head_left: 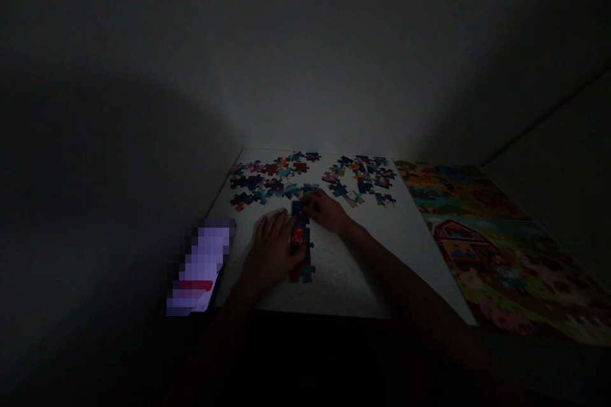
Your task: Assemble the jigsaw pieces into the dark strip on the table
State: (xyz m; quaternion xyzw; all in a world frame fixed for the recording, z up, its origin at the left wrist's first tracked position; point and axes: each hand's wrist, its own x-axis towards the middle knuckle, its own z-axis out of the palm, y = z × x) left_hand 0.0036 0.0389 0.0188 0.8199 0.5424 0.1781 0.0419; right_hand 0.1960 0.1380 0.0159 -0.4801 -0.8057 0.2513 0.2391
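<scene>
A short column of joined puzzle pieces (300,248) lies on a white board (382,254) in dim light. My left hand (270,251) rests flat beside it on the left, fingers stretched out and the thumb against the column. My right hand (327,210) sits at the column's top end, fingers curled on the top piece (299,208). Several loose puzzle pieces (277,181) are scattered in two heaps behind my hands, the second heap of pieces (363,178) to the right.
A colourful farm picture sheet (501,248) lies to the right of the board. A lit, blurred phone screen (203,267) sits at the board's left edge. A bare wall stands behind. The surroundings are dark.
</scene>
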